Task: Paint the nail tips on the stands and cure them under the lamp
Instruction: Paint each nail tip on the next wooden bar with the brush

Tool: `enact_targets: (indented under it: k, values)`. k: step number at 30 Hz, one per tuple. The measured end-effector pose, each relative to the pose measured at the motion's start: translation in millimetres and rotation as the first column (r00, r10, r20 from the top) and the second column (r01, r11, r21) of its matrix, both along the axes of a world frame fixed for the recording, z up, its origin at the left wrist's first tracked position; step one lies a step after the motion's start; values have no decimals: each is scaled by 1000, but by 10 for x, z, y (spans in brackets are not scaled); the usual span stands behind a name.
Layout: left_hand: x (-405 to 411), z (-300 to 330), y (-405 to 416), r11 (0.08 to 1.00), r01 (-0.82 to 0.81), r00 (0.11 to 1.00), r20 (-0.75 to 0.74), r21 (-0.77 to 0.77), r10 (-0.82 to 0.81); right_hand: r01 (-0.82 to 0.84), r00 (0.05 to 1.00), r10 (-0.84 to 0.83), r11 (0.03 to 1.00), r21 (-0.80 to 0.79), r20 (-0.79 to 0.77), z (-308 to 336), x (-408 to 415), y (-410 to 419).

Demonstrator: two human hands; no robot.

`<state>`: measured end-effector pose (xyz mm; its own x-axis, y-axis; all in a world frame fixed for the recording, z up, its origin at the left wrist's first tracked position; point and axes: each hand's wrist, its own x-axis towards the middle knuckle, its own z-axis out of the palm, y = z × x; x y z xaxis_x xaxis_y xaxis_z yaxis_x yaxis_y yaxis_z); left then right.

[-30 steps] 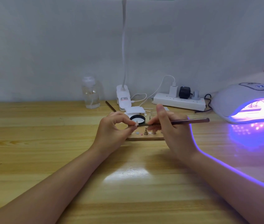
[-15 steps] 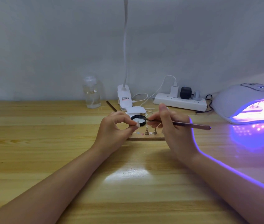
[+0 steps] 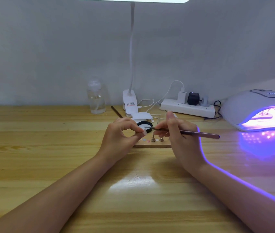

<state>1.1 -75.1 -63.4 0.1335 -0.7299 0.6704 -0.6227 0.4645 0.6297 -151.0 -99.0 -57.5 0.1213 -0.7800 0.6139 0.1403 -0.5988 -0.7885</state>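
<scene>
Head cam, only view. Left hand pinches a small pale nail tip on its stand betw. thumb & forefinger, other fingers curled under. Right hand grips a slim dark-red metallic brush pen-style, forefinger sticking up; bristle end sits right at the tip.

Vs a sec ago: brush handle has dipped from near-level to slanting down toward the right, its point drawn in to the tip, so prob. a stroke is under way, tho contact is too small to confirm.

Just beyond the fingers: round black-rimmed pot. Just below them: thin wooden board w/ small brass stands, apparently bare. Well right of the right hand: white domed curing lamp, glowing violet, something already inside. Painting not finished; curing of this tip yet to come.
</scene>
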Motion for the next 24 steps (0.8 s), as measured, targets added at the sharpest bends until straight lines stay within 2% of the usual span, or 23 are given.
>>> enact_targets:
  k: [17,21,24]
  values:
    - [6,-4,-5,1000,9,1000,17,-25,-9,-18,999,19,1000,20,-39,11,5,-5]
    - [6,-11,-7,1000,13,1000,-11,-12,-13,2,1000,-2,1000,1,1,31,7,-1]
    - [3,-18,-2,1000,10,1000,-20,-12,-10,-17,999,18,1000,13,-40,21,1,-1]
